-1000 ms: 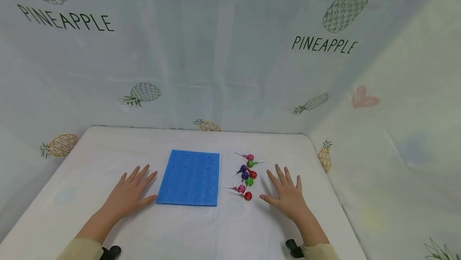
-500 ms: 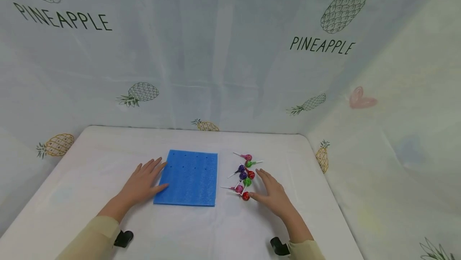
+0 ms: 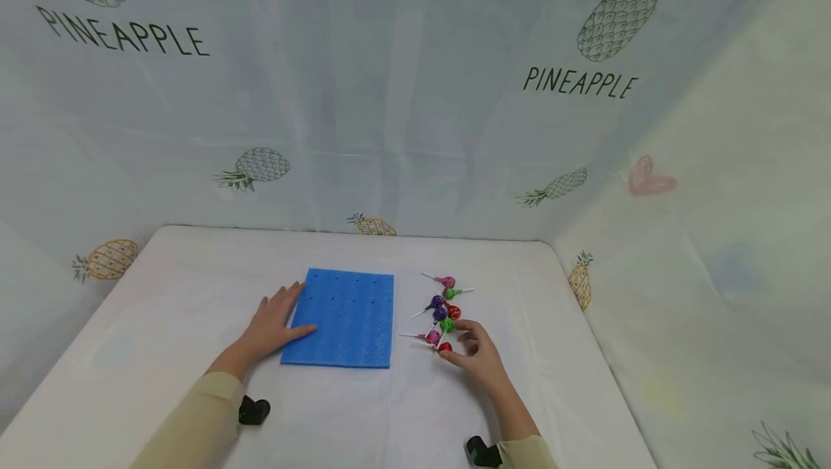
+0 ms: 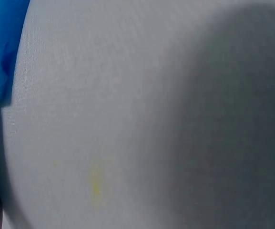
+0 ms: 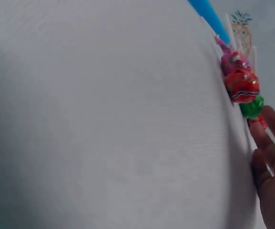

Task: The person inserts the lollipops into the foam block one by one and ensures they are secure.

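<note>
A flat blue foam board point(image 3: 350, 328) with small holes in its upper part lies on the table. My left hand point(image 3: 273, 323) rests on its left edge, thumb on the surface, fingers straight. To the right of the board lies a loose heap of wrapped lollipops: red, green, purple and pink. At its near end my right hand point(image 3: 479, 357) reaches in, thumb beside the nearest red lollipop point(image 3: 445, 347) and forefinger beside a green lollipop point(image 3: 447, 325). In the right wrist view the fingers point(image 5: 270, 143) are spread just beside the heap and grip nothing.
The white-covered table point(image 3: 337, 418) ends at a back edge against a hanging cloth point(image 3: 402, 94) printed with pineapples. More of this cloth hangs on the right side. A black wrist camera point(image 3: 254, 410) sits below the left hand, another black wrist camera point(image 3: 483, 452) below the right.
My left hand has moved right, from beside the board onto its left edge. The right hand has moved left to the lollipops, its spread fingers now drawn closer together. The board barely shifts in view.
</note>
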